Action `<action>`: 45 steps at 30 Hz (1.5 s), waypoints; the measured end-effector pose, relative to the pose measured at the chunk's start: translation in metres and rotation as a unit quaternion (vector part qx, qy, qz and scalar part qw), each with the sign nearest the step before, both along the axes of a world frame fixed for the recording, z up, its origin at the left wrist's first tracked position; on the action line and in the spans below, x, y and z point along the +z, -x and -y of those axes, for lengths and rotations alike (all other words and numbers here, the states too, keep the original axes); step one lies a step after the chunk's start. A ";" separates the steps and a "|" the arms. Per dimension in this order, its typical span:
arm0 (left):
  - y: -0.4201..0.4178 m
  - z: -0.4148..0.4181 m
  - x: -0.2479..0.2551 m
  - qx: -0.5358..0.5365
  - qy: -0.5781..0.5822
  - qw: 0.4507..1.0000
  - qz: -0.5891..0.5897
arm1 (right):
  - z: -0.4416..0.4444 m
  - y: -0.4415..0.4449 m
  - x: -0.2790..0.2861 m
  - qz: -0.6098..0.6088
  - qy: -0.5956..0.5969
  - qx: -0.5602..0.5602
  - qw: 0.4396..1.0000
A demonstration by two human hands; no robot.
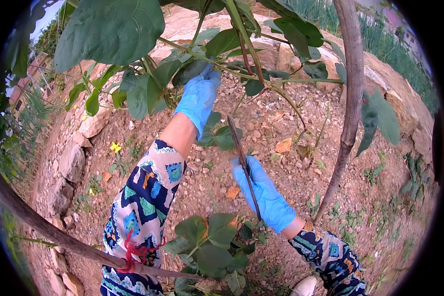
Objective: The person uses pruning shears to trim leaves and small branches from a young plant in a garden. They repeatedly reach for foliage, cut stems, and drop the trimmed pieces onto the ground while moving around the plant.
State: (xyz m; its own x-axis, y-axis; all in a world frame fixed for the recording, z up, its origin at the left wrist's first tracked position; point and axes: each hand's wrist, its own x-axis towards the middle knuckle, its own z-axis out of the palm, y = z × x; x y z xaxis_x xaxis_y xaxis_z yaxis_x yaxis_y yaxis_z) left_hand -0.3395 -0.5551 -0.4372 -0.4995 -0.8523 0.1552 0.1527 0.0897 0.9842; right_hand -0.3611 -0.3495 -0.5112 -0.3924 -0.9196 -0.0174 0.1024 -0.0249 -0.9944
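Observation:
My left hand (198, 94), in a blue disposable glove, reaches up among the leaves of a climbing bean-like plant (162, 72). Its fingertips are by a green stem (196, 55) and a dark leaf, which partly hide them, so any hold is unclear. Lower and to the right is my right hand (264, 196), gloved the same way, over the soil. A thin dark stick (243, 155) runs slantwise across that hand, between the camera and the glove. Whether the fingers grip the stick cannot be told. The fingertips there are blurred.
A thick wooden pole (349, 111) rises on the right. Another pole (70, 242), tied with red string (133, 255), crosses the lower left. A low leafy plant (211, 244) grows in front of me. Rocks (72, 162) edge the pebbly soil. My shoe (304, 286) shows below.

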 end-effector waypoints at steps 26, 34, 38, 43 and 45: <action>0.019 0.022 -0.003 -0.045 0.163 0.970 0.173 | 0.114 -0.024 0.028 -0.084 0.056 -0.260 0.960; 0.006 0.015 -0.003 -0.070 -0.026 0.997 0.034 | 0.141 -0.013 0.038 0.028 0.120 -0.265 0.956; 0.007 0.006 -0.009 -0.100 0.005 0.994 0.035 | 0.133 -0.007 0.057 0.106 0.102 -0.270 0.952; -0.002 0.010 -0.010 -0.121 0.015 0.986 0.110 | 0.149 -0.002 0.049 0.123 0.132 -0.260 0.949; 0.007 0.004 -0.008 -0.136 -0.042 0.988 0.062 | 0.153 0.009 0.040 0.110 0.131 -0.269 0.948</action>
State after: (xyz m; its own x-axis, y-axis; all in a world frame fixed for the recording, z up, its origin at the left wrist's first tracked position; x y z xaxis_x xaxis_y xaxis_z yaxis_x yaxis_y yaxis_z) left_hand -0.3460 -0.5591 -0.4456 -0.7228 -0.6910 0.0124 0.0376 -0.0214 0.9991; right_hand -0.3702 -0.5029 -0.4714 -0.8187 -0.5723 0.0481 0.2098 -0.3760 -0.9025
